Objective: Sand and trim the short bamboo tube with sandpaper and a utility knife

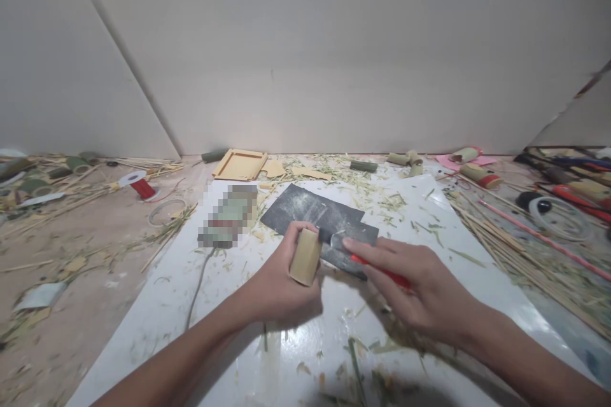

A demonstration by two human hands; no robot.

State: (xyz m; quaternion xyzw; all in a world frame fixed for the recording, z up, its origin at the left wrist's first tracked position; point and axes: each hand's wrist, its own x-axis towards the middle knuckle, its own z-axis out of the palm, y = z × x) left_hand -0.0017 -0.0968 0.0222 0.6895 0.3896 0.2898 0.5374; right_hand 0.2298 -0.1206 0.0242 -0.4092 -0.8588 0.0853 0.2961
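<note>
My left hand [281, 286] is closed around a short pale bamboo tube [304, 257], held upright and slightly tilted above the white sheet [191, 305]. My right hand [420, 289] grips a red-handled knife [382, 272], index finger stretched along it. The knife's blade [334, 240] meets the upper side of the tube. Beneath both hands lies a dark sheet of sandpaper [310, 210].
Bamboo shavings litter the floor. A blurred device [229, 216] with a cable lies left of the sandpaper. A small wooden tray [240, 164] sits by the wall. Thin bamboo sticks [496, 235], tools and bamboo pieces [477, 173] lie right; a red thread spool [139, 184] left.
</note>
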